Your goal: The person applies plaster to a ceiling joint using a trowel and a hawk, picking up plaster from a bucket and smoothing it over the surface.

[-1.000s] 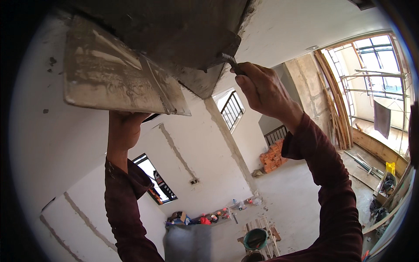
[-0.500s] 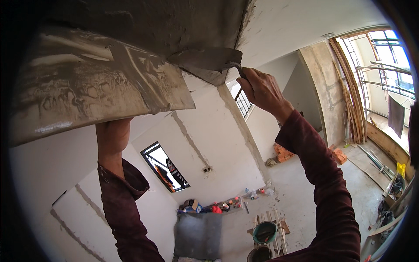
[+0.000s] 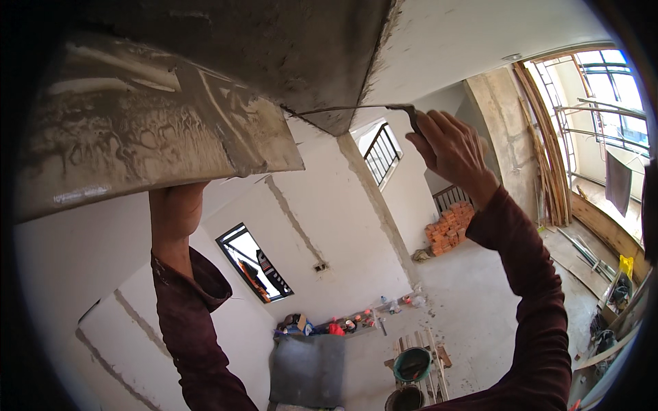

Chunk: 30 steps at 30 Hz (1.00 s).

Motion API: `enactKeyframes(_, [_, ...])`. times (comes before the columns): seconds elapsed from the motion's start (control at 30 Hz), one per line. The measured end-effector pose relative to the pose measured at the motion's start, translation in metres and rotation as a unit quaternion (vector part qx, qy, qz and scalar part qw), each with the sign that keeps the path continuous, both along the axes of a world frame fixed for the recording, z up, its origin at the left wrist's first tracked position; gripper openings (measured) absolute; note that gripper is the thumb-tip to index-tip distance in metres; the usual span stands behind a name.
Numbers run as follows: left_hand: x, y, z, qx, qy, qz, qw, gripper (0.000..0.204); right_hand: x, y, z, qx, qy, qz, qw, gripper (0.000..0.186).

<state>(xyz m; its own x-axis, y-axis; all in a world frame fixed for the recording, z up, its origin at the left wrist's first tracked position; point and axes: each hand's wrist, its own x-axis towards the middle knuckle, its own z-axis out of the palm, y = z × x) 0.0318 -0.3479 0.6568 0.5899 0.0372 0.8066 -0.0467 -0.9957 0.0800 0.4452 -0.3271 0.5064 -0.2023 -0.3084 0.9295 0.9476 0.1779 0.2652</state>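
My left hand (image 3: 177,211) is raised beneath a wide plasterer's hawk (image 3: 161,130) smeared with wet grey plaster. It grips the hawk from below, and the board hides most of its fingers. My right hand (image 3: 452,149) is closed around the handle of a trowel (image 3: 336,109), whose thin blade shows nearly edge-on. The blade reaches left toward the hawk's right edge, below the dark grey plastered overhead surface (image 3: 274,51). Whether the blade touches the hawk or that surface I cannot tell.
A white ceiling (image 3: 473,34) adjoins the grey surface. Far below, buckets (image 3: 412,364) stand on a plank stand (image 3: 436,373). Stacked bricks (image 3: 449,229), a dark sheet (image 3: 307,370) and assorted items lie around the floor. Long boards (image 3: 541,137) lean at the right.
My right hand has moved right and slightly down. The trowel blade, broad side visible before, has turned nearly edge-on. My left hand and the hawk have barely moved.
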Motion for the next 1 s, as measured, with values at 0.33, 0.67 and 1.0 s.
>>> enactKeyframes(0.33, [0.043,-0.021,-0.015,0.002,-0.074,-0.009,0.997,0.038,0.006,-0.107,0.065,0.068,-0.056,-0.106,0.99,0.02])
enactKeyframes(0.67, [0.054,-0.026,-0.014,0.006,-0.059,0.001,0.998,0.035,0.0,-0.19,0.068,0.057,-0.048,-0.017,0.997,0.02])
enactKeyframes(1.0, [0.059,-0.024,-0.019,0.032,-0.089,0.001,0.995,0.039,0.015,-0.156,0.004,-0.018,0.034,0.082,0.996,0.019])
